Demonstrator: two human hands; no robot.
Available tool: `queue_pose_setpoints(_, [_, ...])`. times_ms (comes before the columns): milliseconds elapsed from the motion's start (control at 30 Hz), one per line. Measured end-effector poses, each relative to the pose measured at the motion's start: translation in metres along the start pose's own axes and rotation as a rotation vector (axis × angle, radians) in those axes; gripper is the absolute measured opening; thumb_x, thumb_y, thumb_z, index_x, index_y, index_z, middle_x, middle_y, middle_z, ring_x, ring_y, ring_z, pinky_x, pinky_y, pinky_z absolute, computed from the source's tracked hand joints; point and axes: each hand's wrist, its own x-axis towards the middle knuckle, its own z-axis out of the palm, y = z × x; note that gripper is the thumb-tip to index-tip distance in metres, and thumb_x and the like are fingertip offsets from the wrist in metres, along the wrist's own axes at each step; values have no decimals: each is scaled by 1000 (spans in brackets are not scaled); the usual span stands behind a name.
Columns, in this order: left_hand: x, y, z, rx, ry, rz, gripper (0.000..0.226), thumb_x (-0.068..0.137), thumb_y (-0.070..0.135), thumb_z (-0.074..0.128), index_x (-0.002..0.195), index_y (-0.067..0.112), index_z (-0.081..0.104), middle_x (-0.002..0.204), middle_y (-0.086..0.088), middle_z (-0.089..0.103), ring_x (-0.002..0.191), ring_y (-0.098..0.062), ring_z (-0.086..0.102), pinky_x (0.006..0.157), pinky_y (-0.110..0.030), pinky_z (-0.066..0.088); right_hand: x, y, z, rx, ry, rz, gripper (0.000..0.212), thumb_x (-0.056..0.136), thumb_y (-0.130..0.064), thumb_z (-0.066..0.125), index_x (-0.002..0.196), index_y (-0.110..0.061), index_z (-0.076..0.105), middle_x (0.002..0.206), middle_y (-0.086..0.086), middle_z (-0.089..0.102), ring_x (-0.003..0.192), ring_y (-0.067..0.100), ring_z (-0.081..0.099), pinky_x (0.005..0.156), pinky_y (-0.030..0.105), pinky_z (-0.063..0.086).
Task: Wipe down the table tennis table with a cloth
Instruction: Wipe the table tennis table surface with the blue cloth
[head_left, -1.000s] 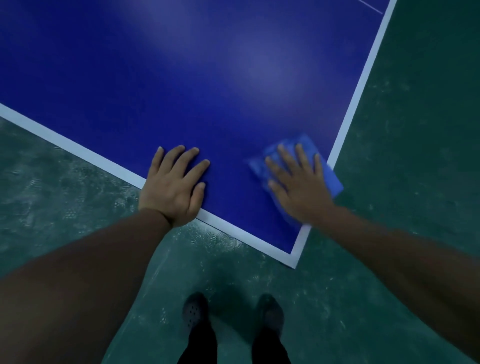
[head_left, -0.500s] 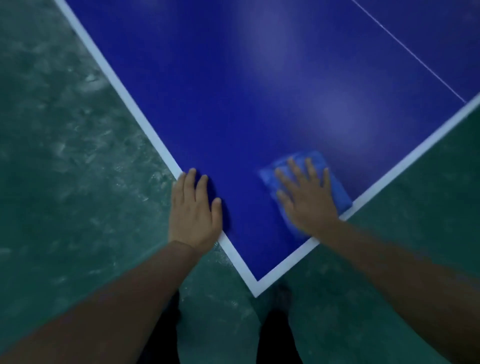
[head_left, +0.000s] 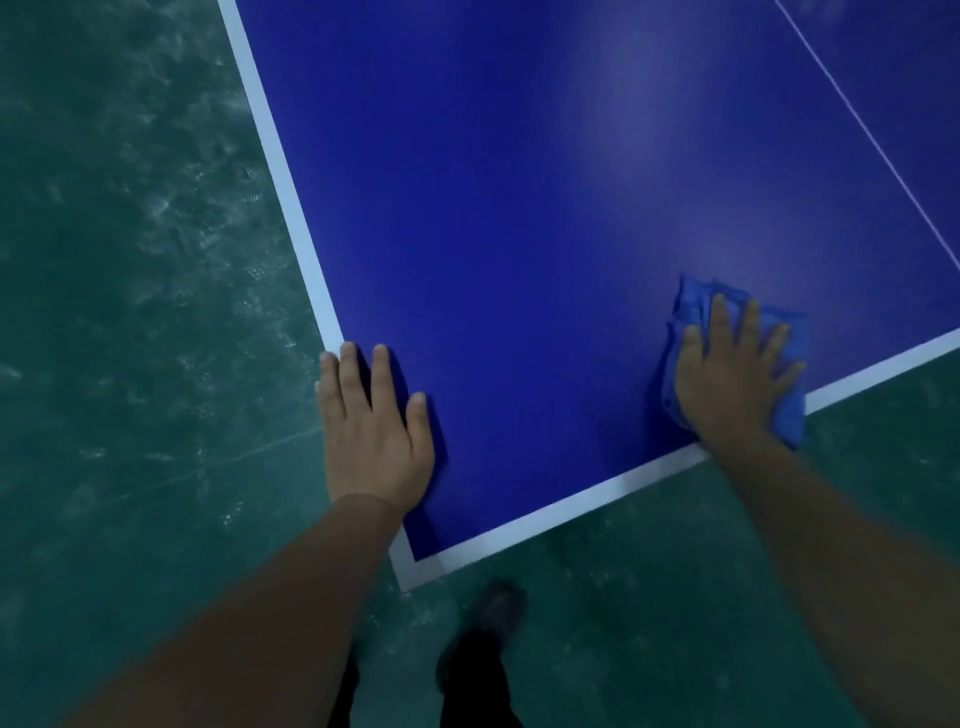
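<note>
The blue table tennis table (head_left: 519, 234) fills the upper middle of the head view, its white-edged corner pointing toward me at the bottom centre. My right hand (head_left: 730, 379) lies flat with straight fingers on a crumpled blue cloth (head_left: 693, 306), pressing it onto the table beside the right-hand white edge line. A fold of the cloth hangs over that edge. My left hand (head_left: 371, 431) rests flat on the table's left edge near the corner, fingers straight, holding nothing.
Green scuffed floor (head_left: 130, 312) surrounds the table on the left and at the bottom right. My dark shoe (head_left: 498, 608) and trouser legs stand just below the table corner. A thin white centre line (head_left: 878, 145) crosses the table at the upper right.
The view has swung so the corner now points at me. My right hand has slid the cloth rightward along the near edge, away from the corner. My left hand stays by the left edge.
</note>
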Motion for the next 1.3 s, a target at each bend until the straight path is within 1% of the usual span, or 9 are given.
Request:
queue_pose_setpoints(67, [-1,2,-2,-20,-6,-6,66,100,46,23,155,10,25,164,-18,11,152,-33,-4,124,-45,0,-24,-24,10,-32,34,-70,58,102,-50,29,157,-31,22,166,5,12,151,39,8,116,70,3])
queue_pose_setpoints(200, [-2,2,-5,-60,-3,-25,65,99,43,25,154,10,28,164,-16,10,152,-32,-4,124,-49,7,-129,-55,38,-144,-22,-943,54,103,-51,25,153,-34,30,163,4,25,150,37,18,118,64,2])
queue_pose_setpoints(267, [-2,2,-3,-61,3,-25,65,99,43,25,154,10,28,165,-16,9,152,-32,-5,124,-49,7,-121,-28,35,-170,-44,-1135,53,101,-52,31,151,-34,35,161,2,30,149,35,23,117,64,10])
queue_pose_setpoints(367, [-1,3,-2,-61,0,-27,65,99,44,25,154,11,27,165,-16,8,152,-31,-6,124,-49,8,-44,18,14,-160,36,-787,55,98,-46,40,149,-26,42,159,7,35,146,40,28,111,70,23])
queue_pose_setpoints(467, [-2,3,-2,-58,-6,-25,65,98,43,26,154,10,28,165,-17,9,152,-32,-5,123,-51,9,21,57,-10,-71,-13,-138,57,104,-47,35,157,-30,24,166,1,13,152,34,9,117,65,7])
queue_pose_setpoints(567, [-1,4,-3,-49,-15,-32,65,98,43,26,154,10,28,165,-16,9,152,-32,-5,123,-52,10,24,31,-14,28,-25,175,60,103,-53,23,158,-33,14,167,1,4,153,34,-1,117,66,1])
queue_pose_setpoints(800, [-2,2,-3,-39,-10,-27,65,97,44,27,154,11,28,164,-16,9,152,-32,-5,122,-53,11,-115,-26,27,-163,-81,-1003,56,100,-55,30,152,-34,36,163,0,27,151,33,19,119,63,8])
queue_pose_setpoints(1133, [-4,5,-4,15,4,67,63,98,42,26,153,11,31,164,-17,12,153,-32,-2,124,-48,3,31,46,-10,-17,-57,34,62,100,-57,20,158,-35,13,167,-2,3,153,31,-1,118,64,0])
queue_pose_setpoints(1300, [-4,6,-6,64,-6,232,60,100,39,25,150,8,40,161,-16,23,152,-32,8,123,-50,12,-67,-17,18,-104,-10,-667,58,101,-55,25,155,-35,23,165,-1,17,152,33,11,119,62,4])
